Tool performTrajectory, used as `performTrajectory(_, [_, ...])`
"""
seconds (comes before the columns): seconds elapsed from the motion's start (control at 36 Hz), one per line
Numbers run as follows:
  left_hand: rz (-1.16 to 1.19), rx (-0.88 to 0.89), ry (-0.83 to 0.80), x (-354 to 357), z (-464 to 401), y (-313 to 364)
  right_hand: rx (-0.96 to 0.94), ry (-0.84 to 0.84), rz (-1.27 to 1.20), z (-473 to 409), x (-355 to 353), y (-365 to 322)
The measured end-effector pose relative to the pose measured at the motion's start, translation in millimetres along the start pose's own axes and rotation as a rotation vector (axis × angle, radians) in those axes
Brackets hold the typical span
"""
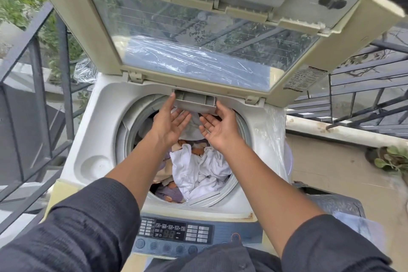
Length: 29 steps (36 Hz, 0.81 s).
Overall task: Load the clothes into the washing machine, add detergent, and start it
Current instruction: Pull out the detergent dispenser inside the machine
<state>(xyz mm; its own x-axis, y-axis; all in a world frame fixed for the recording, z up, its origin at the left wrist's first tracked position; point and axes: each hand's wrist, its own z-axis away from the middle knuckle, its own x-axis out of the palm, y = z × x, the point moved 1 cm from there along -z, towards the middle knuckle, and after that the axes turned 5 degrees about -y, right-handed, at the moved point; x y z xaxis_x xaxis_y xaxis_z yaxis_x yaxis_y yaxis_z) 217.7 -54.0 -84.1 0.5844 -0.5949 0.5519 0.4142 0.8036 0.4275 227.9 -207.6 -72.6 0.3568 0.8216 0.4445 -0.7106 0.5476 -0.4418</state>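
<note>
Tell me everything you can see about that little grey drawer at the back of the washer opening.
The detergent drawer is a small grey plastic tray, pulled partway out of the machine's back rim, just under the raised lid's hinge edge. Dividers split it into compartments; their contents cannot be seen. It juts level over the drum opening, above the loaded clothes. The left hand touches its left end with straight fingers, and the right hand reaches under its right end, palm up.

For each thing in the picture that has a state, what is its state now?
Lid: raised open.
Detergent drawer: pulled out over the drum.
Clothes: inside the drum.
Control panel: display shows digits.
Left hand: open, thumb at the drawer's left side.
Right hand: open, under the drawer's right end.
</note>
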Motion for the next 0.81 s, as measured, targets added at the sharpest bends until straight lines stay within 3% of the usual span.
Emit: performTrajectory(0.81, [-0.095, -0.014, -0.009, -19.8, 23.2, -6.8, 0.025, 0.045, 0.227, 24.3, -8.3, 5.9])
